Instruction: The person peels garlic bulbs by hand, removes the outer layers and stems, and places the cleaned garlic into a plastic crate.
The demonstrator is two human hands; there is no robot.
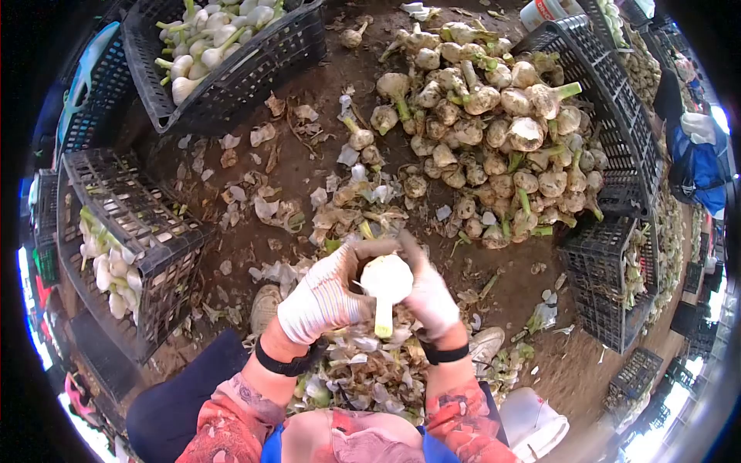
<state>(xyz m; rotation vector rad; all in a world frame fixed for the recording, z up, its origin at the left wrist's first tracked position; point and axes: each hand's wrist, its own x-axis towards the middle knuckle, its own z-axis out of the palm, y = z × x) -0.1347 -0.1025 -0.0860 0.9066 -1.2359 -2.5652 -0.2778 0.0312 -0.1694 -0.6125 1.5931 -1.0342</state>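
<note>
In the middle of the head view is a white, cleaned garlic bulb (386, 279), its cut stem pointing down toward my body. My left hand (324, 292), in a striped work glove, curls round the bulb's left side. Against the right side is my right hand (427, 292), also gloved and a little blurred, its fingers bent over the bulb. Some of the fingertips are hidden behind the bulb. Under my hands lies a litter of peeled garlic skins (370, 366).
A big heap of unpeeled garlic (494, 139) lies ahead to the right, against a tipped black crate (610, 100). Ahead left stands a black crate (255, 77) of white garlic bulbs. Another crate (166, 270) lies on its side at left. A white container (532, 424) is beside my right leg.
</note>
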